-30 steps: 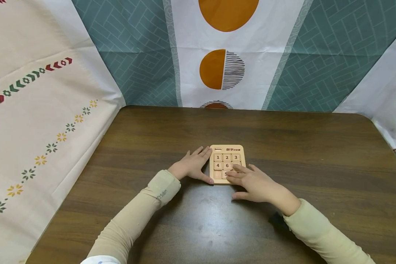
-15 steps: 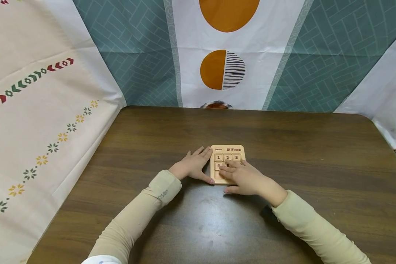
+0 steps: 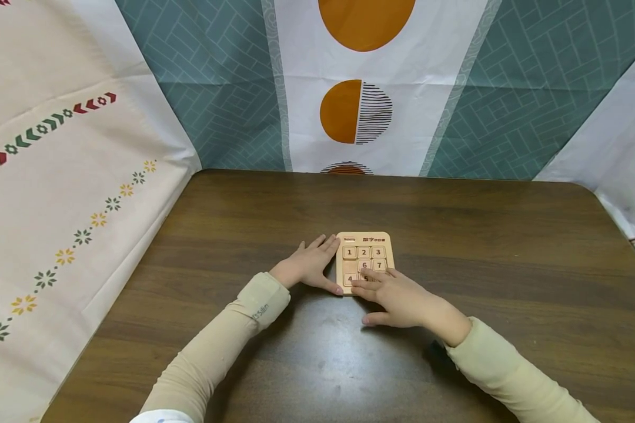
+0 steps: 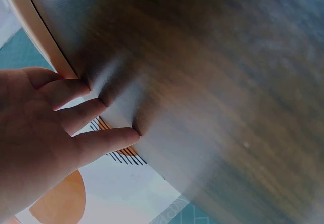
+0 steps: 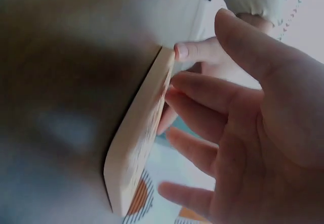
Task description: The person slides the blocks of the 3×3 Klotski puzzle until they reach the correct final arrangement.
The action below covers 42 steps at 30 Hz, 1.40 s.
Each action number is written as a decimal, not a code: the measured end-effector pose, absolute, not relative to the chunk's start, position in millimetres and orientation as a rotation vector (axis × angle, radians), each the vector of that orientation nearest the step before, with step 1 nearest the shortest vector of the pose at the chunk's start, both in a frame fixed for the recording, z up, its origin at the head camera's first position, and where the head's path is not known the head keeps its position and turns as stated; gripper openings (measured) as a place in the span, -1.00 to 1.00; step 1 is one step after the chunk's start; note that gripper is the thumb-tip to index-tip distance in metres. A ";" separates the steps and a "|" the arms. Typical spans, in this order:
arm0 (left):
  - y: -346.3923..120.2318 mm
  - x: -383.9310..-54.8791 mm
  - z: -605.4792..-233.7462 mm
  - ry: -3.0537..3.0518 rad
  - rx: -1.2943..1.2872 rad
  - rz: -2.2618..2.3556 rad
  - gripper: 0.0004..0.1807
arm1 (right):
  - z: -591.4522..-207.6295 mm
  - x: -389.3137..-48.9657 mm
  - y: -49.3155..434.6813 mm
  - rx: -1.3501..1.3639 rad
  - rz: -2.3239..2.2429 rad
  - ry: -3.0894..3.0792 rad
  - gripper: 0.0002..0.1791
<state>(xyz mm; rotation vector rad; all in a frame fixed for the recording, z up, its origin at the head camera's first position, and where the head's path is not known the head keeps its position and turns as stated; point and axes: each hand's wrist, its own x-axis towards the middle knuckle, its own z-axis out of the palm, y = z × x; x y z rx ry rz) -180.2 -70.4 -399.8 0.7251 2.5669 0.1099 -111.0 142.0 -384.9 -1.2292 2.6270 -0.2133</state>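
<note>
A pale wooden number sliding puzzle [image 3: 360, 239] lies flat on the table. Tiles 1, 2 and 3 fill its top row; 6 and 7 sit in the middle row beside a vacant slot at left. Below that slot is the 4 tile [image 3: 350, 279]. My left hand [image 3: 312, 264] rests against the board's left edge, fingers extended and thumb at the lower left corner. Over the bottom row, my right hand [image 3: 399, 299] has fingertips at the 5 tile, its fingers nearly straight; they hide the lower right part. The right wrist view shows the board's thick side [image 5: 129, 143].
The dark brown wooden table [image 3: 275, 205] surrounds the puzzle. Behind it hangs a patterned teal and white cloth [image 3: 233, 88] with orange circles; a cream cloth [image 3: 58, 205] borders the left side.
The 4 tile has slid down from the middle row to the bottom left slot. My right hand moved left over the tiles, then back slightly toward me. The left hand stayed put.
</note>
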 end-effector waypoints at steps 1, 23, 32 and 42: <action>-70.4 -180.2 -399.9 2.567 0.724 0.109 0.28 | -384.5 -113.1 143.6 -1.220 -0.214 2.649 -0.32; -71.0 -180.2 -399.7 2.568 0.726 0.116 0.28 | -384.0 -126.8 136.3 -1.116 -0.126 2.752 -0.32; -69.9 -180.8 -399.9 2.567 0.716 0.109 0.28 | -382.4 -121.3 151.0 -1.088 -0.104 2.756 -0.37; -69.1 -179.2 -397.4 2.569 0.717 0.097 0.28 | -387.0 -133.0 156.3 -1.092 -0.157 2.767 -0.34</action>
